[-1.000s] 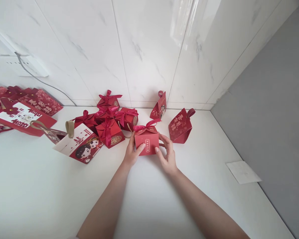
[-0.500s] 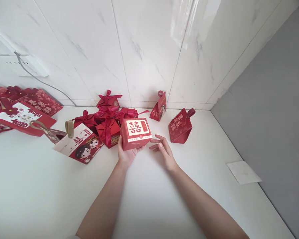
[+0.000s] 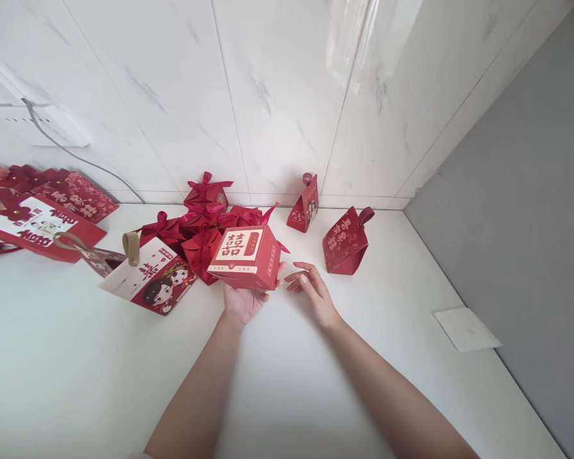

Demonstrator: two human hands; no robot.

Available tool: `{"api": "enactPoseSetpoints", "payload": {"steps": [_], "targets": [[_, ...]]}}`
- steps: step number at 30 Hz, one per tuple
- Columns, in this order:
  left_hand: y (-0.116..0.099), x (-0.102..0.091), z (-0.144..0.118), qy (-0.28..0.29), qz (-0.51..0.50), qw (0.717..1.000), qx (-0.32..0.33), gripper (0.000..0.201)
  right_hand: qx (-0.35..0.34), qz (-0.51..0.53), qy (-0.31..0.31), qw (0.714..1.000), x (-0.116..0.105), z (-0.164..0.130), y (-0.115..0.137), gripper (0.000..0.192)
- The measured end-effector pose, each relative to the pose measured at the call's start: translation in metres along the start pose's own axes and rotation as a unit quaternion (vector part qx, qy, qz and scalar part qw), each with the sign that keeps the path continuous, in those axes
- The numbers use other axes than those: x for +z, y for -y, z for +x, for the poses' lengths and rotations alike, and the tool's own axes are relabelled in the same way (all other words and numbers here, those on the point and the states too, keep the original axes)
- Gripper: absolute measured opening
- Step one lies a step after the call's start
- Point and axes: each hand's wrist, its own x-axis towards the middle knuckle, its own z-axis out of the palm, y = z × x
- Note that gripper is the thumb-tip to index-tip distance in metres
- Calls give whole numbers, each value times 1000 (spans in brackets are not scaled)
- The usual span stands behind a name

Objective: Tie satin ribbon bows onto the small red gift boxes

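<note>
My left hand (image 3: 242, 301) holds a small red gift box (image 3: 246, 256) lifted off the white counter, tilted so its white-and-red bottom label faces me; its pink ribbon pokes out behind. My right hand (image 3: 312, 294) hovers just right of the box with fingers spread, holding nothing. Directly behind the box sits a cluster of red ribbon-tied boxes (image 3: 198, 220). Two red pouch-shaped boxes stand to the right, one (image 3: 306, 205) near the wall, one (image 3: 344, 240) closer.
A white counter (image 3: 76, 357) meets a marble-tiled wall. A flat gift bag with cartoon figures (image 3: 148, 274) lies at the left, with more flat red bags (image 3: 38, 213) beyond. A white paper slip (image 3: 466, 329) lies at the counter's right edge beside grey floor.
The box stood on the counter between both hands; my left hand lifted and tipped it bottom-up, then tilted it further left. My right hand let go and stays open beside it.
</note>
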Motion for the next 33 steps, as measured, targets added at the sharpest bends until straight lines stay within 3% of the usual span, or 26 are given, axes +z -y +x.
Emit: {"api": "enactPoseSetpoints", "payload": {"steps": [5, 9, 12, 15, 17, 19, 21, 25, 29, 33], "targets": [[8, 1, 2, -24, 12, 999, 35, 70, -5, -10, -9, 1000, 1, 0, 3, 36], [16, -1, 3, -71, 4, 995, 72, 48, -41, 0, -76, 996, 2, 1, 5, 39], [16, -3, 7, -70, 85, 987, 118, 47, -52, 38, -107, 992, 1, 1, 4, 44], [14, -7, 13, -127, 210, 949, 199, 62, -35, 79, -123, 989, 1, 2, -1, 47], [13, -9, 17, -170, 268, 920, 230, 59, -39, 99, -141, 984, 1, 2, -5, 46], [14, -10, 18, -175, 292, 909, 240, 46, -45, 105, -171, 979, 0, 3, -8, 39], [16, -9, 17, -149, 299, 911, 241, 38, -39, 97, -198, 975, -1, 5, -10, 31], [19, -3, 14, -98, 294, 916, 256, 56, -36, 87, -193, 977, -4, 5, -7, 30], [15, 1, 13, -95, 143, 958, 232, 66, 1, 134, -151, 979, -7, 4, -5, 43], [7, 2, 12, -101, 51, 974, 198, 69, 14, 146, -139, 979, -8, 4, -5, 43]]}}
